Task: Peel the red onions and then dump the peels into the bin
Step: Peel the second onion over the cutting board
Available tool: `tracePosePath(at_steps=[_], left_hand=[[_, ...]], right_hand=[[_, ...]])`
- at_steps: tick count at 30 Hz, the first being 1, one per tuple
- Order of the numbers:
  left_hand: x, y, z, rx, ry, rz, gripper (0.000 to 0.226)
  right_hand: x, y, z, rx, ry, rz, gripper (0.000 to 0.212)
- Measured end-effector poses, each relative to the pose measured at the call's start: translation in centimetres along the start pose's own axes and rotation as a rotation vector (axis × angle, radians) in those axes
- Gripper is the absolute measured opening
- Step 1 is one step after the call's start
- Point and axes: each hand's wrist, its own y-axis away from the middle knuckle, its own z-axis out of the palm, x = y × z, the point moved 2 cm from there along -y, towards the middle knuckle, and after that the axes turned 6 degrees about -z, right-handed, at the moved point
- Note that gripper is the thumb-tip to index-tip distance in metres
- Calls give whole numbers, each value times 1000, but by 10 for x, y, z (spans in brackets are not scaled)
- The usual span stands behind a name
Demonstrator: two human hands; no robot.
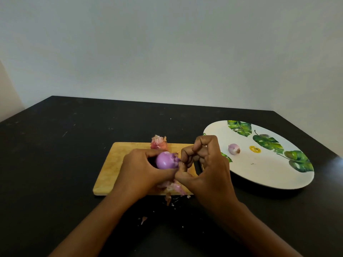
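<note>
the cutting board at centre looked like pale wood, matt and finely scored. the larger onion had a smooth, faintly glossy purple surface; the peels at the board's upper edge looked thin and papery. the table was dark, matt and scuffed. the plate at right was smooth white with printed leaves.

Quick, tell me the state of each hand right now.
Left hand: closed round the onion, holding it above the cutting board.
Right hand: closed, fingertips pinching the onion's end.
</note>
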Motion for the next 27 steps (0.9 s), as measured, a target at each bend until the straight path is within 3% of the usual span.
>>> tracePosePath(at_steps=[3,7,11,14,23,27], left_hand=[[-8,-7,-15,-35,219,-73,46],[-1,-6,-20,-95,337,-34,44],[-2,-6,-14,-104,232,18,48],[-5,-7,-12,-74,146,56,51],[-7,-6,-10,-53,-118,95,45],[-9,-6,-10,-35,-261,95,63]], right_hand=[[1,-1,-4,39,-153,46,38],[12,-3,-3,25,-8,87,31],[20,0,2,-44,149,98,24],[17,-1,2,-29,125,70,19],[16,0,3,-114,149,-1,41],[16,0,4,-169,236,-36,47]])
